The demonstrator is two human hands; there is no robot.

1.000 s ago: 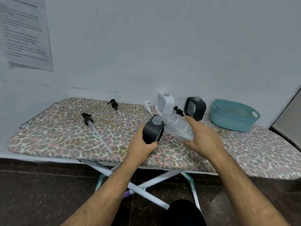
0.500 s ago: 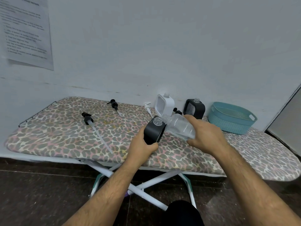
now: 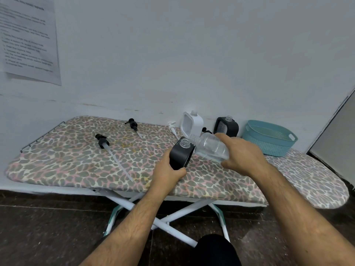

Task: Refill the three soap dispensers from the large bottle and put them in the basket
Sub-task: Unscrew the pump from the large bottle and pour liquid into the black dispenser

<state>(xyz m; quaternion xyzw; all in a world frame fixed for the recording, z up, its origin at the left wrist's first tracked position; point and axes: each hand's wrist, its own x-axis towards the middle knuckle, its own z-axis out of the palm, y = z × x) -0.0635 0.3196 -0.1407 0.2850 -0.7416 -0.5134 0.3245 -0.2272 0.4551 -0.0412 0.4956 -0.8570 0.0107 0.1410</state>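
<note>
My left hand (image 3: 167, 175) grips a black soap dispenser (image 3: 180, 155) standing on the ironing board (image 3: 76, 162), its clear threaded neck open at the top. My right hand (image 3: 244, 156) holds a clear plastic bottle (image 3: 210, 146) tipped on its side, its mouth right beside the dispenser's neck. A white dispenser (image 3: 192, 123) and a second black dispenser (image 3: 227, 126) stand uncapped at the back by the wall. The teal basket (image 3: 269, 141) sits to their right and looks empty.
Three pump heads lie loose on the board: a black one with a long tube (image 3: 103, 143), another black one (image 3: 133, 124) farther back, and a white one (image 3: 171, 126) by the white dispenser. A paper sheet (image 3: 28, 39) hangs on the wall.
My right hand has tilted the clear bottle further down and brought its mouth closer to the black dispenser's neck. My view has shifted slightly left.
</note>
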